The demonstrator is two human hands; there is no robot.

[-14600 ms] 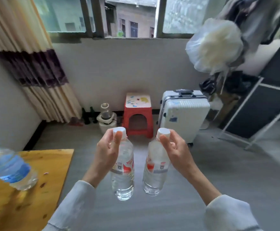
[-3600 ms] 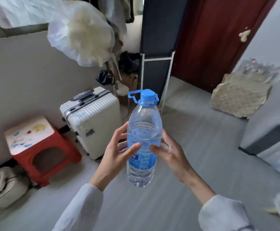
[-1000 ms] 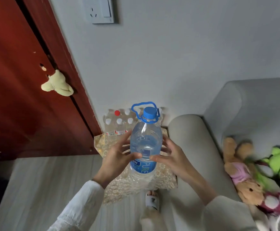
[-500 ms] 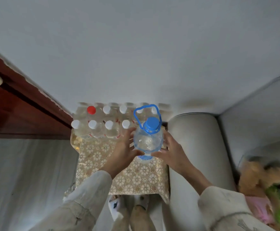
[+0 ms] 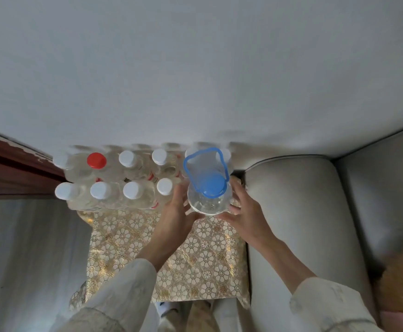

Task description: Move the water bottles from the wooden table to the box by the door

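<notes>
Both hands are cupping the big blue-capped bottle [image 5: 207, 197], left hand [image 5: 174, 215] and right hand [image 5: 246, 215] curled around its sides, lowering it at the box's [image 5: 195, 259] back right corner beside the small bottles [image 5: 114, 178]. Setting it straight down should avoid toppling its neighbours.

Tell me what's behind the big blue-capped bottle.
Behind the big bottle, against the wall, stands the back row of small bottles; two white caps show through its blue handle. Its body hides their lower parts.
</notes>
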